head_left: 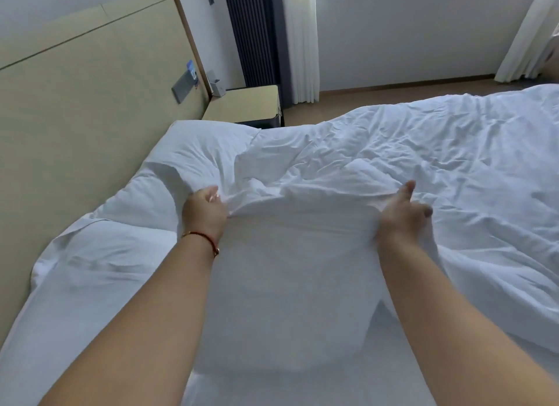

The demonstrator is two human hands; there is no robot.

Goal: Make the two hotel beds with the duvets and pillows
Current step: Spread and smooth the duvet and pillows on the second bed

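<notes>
A crumpled white duvet (423, 157) covers the bed and spreads to the right. My left hand (204, 210) and my right hand (402, 213) each grip its near edge, about a shoulder's width apart, and the stretch of cloth between them is lifted off the mattress and hangs down toward me. White pillows (193, 151) lie at the head of the bed against the headboard, one at the far corner and another (99, 254) nearer on the left. The bottom sheet (75, 330) shows below the raised edge.
A beige headboard panel (75, 118) runs along the left with a switch plate (183, 86). A bedside table (245, 104) stands beyond the bed's far corner. A dark radiator (251, 33), white curtains (299, 42) and brown floor (378, 95) lie beyond.
</notes>
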